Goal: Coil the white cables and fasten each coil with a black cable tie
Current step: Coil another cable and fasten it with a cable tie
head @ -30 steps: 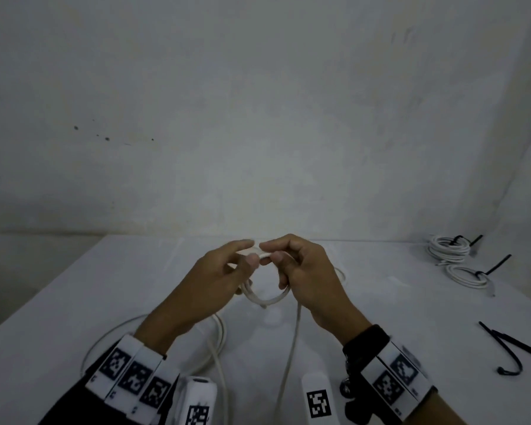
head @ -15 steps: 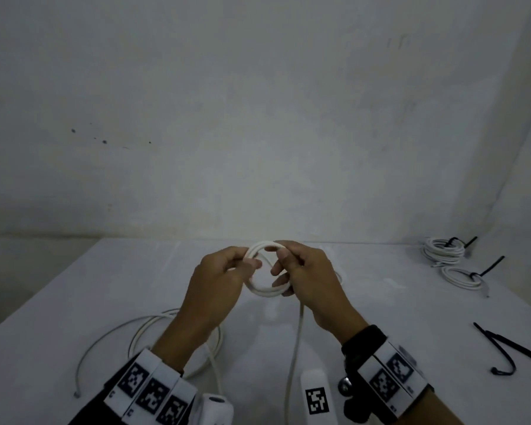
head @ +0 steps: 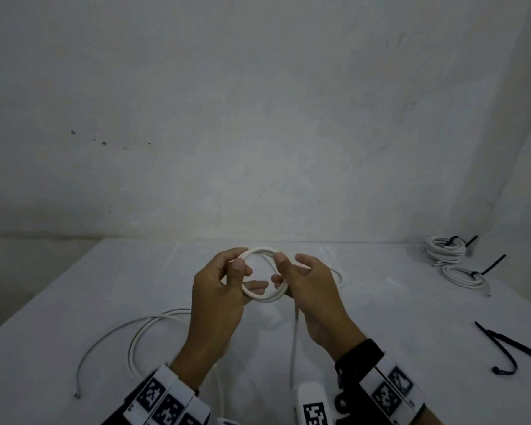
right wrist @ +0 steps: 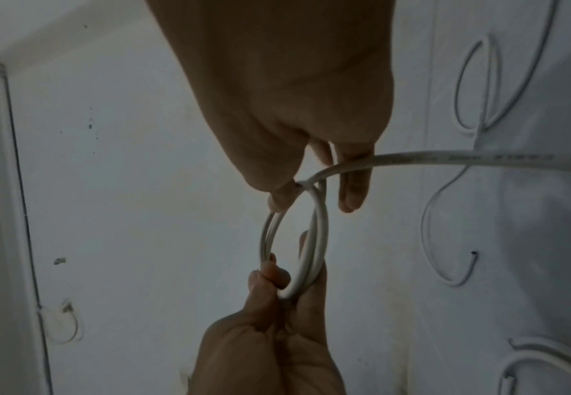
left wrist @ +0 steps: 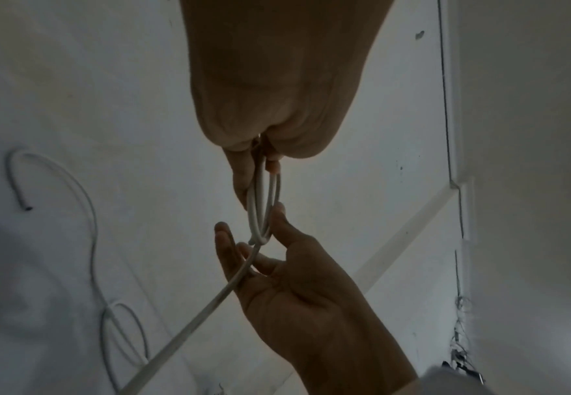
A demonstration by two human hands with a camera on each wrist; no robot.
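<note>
Hands — two [head: 218, 289] [head: 310, 286] — pinch one coil [head: 262, 297]; tied coils: two [head: 443, 250].

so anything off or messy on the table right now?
Nothing stands out. Both hands hold a small white coil above the table, the slack trailing loose. Two tied coils sit far right, spare black ties nearer.

— What am I wearing on the rig?
— On my left wrist, behind the left hand [head: 218, 297], a white band [head: 166, 403] of black square-code tags; behind my right hand [head: 313, 289], a black cuff [head: 357, 355], tagged white band [head: 393, 389] and white block [head: 313, 406].
</note>
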